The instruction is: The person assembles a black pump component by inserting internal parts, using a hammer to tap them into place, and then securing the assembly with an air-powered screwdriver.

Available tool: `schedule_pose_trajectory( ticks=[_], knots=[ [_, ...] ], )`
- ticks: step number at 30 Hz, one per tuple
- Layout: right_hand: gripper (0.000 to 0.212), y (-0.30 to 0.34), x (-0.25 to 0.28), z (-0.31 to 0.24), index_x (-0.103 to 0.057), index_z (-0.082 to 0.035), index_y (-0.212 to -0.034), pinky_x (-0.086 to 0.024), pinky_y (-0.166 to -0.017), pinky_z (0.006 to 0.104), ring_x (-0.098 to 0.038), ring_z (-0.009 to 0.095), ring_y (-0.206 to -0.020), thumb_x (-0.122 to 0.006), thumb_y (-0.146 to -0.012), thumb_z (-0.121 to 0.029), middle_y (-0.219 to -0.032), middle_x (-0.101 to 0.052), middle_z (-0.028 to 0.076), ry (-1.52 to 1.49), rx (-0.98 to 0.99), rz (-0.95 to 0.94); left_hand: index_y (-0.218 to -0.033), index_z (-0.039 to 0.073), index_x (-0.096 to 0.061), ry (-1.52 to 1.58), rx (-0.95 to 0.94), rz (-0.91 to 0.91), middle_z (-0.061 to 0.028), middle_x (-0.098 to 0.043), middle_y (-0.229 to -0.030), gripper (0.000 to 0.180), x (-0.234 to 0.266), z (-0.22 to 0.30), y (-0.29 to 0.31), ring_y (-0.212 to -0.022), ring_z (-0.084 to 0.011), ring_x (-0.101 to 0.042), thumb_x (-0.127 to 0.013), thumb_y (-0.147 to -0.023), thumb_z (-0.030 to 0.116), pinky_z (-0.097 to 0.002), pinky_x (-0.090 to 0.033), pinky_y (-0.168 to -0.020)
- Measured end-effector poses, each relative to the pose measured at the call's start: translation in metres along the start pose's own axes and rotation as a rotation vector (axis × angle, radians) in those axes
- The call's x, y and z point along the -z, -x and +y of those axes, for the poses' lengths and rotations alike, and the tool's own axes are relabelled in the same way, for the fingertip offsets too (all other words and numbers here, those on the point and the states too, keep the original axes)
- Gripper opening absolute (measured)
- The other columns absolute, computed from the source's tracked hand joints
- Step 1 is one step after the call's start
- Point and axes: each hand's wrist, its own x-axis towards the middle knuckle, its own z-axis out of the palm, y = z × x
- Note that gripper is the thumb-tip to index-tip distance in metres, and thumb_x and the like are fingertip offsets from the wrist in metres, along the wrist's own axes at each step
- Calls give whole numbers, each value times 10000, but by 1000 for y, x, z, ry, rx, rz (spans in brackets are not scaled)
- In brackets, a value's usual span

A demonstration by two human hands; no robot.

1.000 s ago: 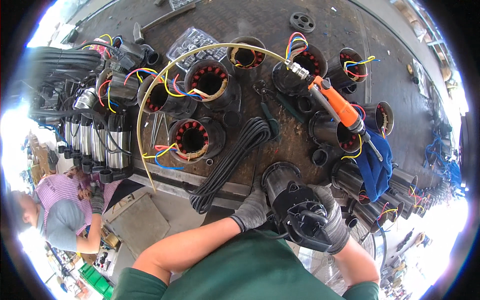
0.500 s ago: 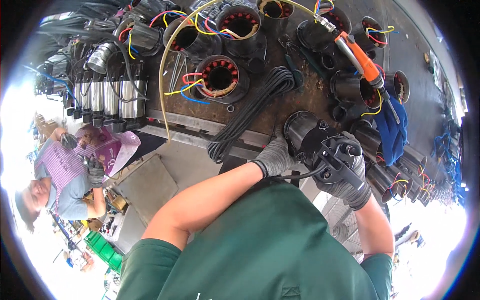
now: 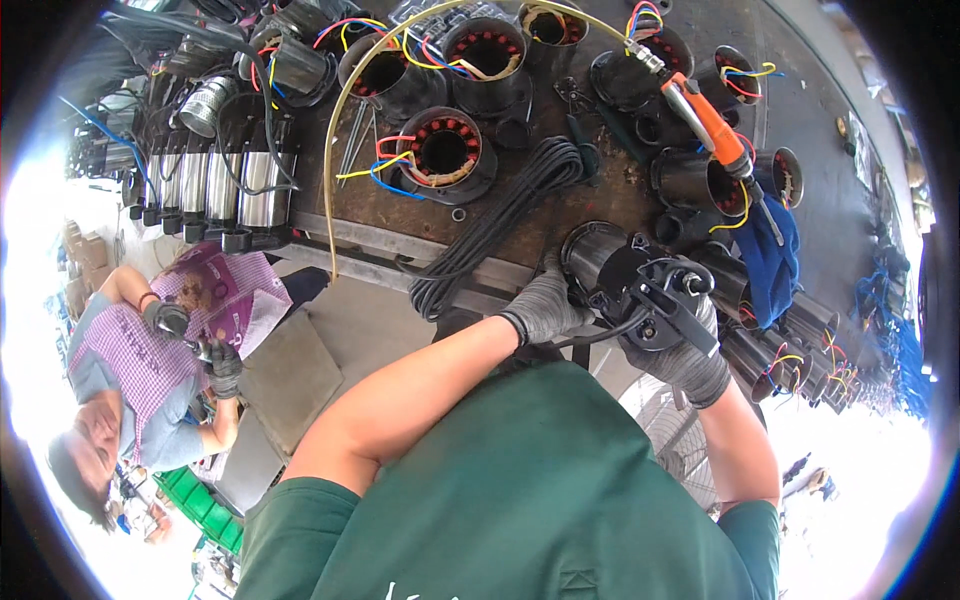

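A black cylindrical motor housing [image 3: 597, 255] lies tilted at the table's front edge, its black top cover [image 3: 655, 300] with a bar handle turned toward me. A black cable runs from the cover to the left. My left hand [image 3: 548, 305], in a grey knit glove, is closed against the housing's near left side; its fingertips are partly hidden. My right hand [image 3: 685, 365], gloved alike, wraps round the cover from below and right, with most fingers hidden behind it. A coil of black cable [image 3: 500, 225] lies left of the housing.
Several black motor housings with red windings and coloured wires, such as one stator housing [image 3: 445, 155], stand across the table. An orange air screwdriver [image 3: 705, 120] on a yellow hose rests above a blue cloth [image 3: 768, 262]. Steel cylinders [image 3: 265, 185] stand left. A gloved co-worker [image 3: 140, 360] works at left.
The view has shifted slightly. My hands stay on the motor housing, and its cover with the cable has turned a little. The co-worker's hands have moved.
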Motion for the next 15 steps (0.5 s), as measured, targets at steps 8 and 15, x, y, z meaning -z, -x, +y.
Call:
schedule_pose_trajectory(
  ticks=[8,15],
  knots=[
    [696,8,5,-1,-578,-186,-1374,-295,-1207,425,-533,251,-1326,-776,-777,-484,-1370,-631,51,165,-20,39,-1484,17,-414,208,-87,237,-178,-451,-1446,813,-74,297,32,-1328,-295,-486,-825,-832,273,-401,-392,-1156],
    [718,6,-14,16,-552,-172,-1405,-316,-1198,395,-537,260,-1293,-665,-857,-622,-1376,-629,37,387,22,67,-1469,57,-450,-239,-243,35,-74,-572,-1342,847,-110,320,2,-1258,-200,-552,-893,-800,325,-366,-428,-1120]
  ],
)
